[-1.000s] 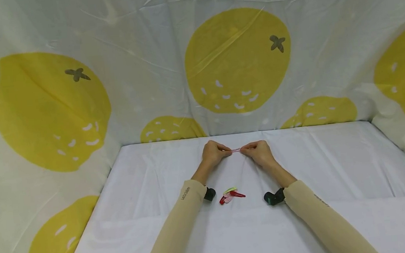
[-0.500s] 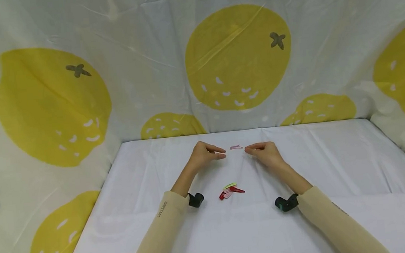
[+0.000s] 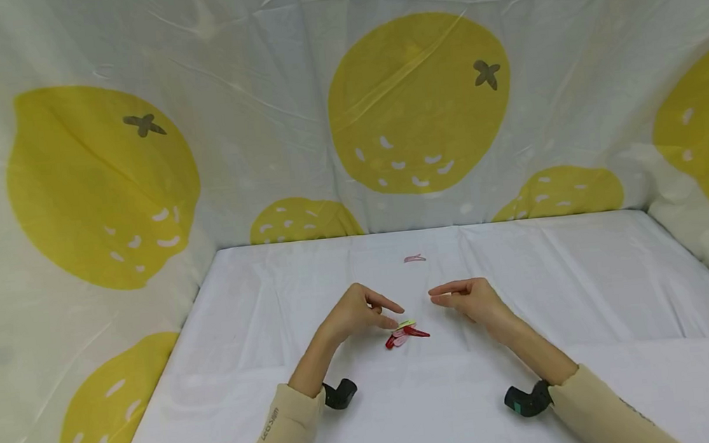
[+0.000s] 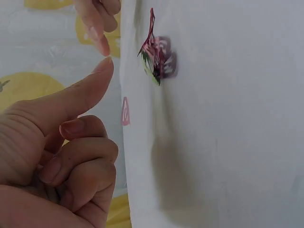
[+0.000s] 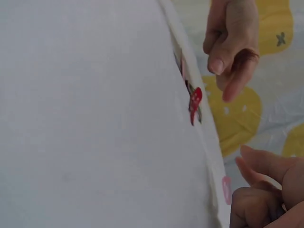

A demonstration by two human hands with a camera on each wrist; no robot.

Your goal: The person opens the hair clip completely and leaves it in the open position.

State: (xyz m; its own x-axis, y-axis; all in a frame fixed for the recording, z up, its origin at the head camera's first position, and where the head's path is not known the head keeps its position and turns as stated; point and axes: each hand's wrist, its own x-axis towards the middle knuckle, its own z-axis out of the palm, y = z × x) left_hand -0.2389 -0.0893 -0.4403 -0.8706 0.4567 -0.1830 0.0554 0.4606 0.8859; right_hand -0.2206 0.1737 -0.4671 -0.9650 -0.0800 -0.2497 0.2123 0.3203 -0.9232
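A small pile of snap hair clips lies mid-table: a red clip [image 3: 417, 331], a pink clip [image 3: 400, 340] and a yellow-green clip [image 3: 407, 323] overlap there. My left hand [image 3: 355, 313] is just left of the pile, thumb and index finger extended and apart, the other fingers bent, holding nothing. To the pile's upper right is my right hand [image 3: 474, 304], its thumb and index finger stretched out with nothing seen between them. Farther back, a single pink hair clip [image 3: 414, 258] lies on the cloth; the left wrist view shows this pink clip [image 4: 125, 111] too.
White cloth [image 3: 588, 285] covers the table. A lemon-print curtain [image 3: 257, 117] rises behind it and along both sides. Black wrist cameras are strapped on, the left camera [image 3: 341, 394] and the right camera [image 3: 527, 399].
Both hands pinched the pink hair clip at the back, then let it go onto the cloth. They have since moved nearer, the left one beside the pile.
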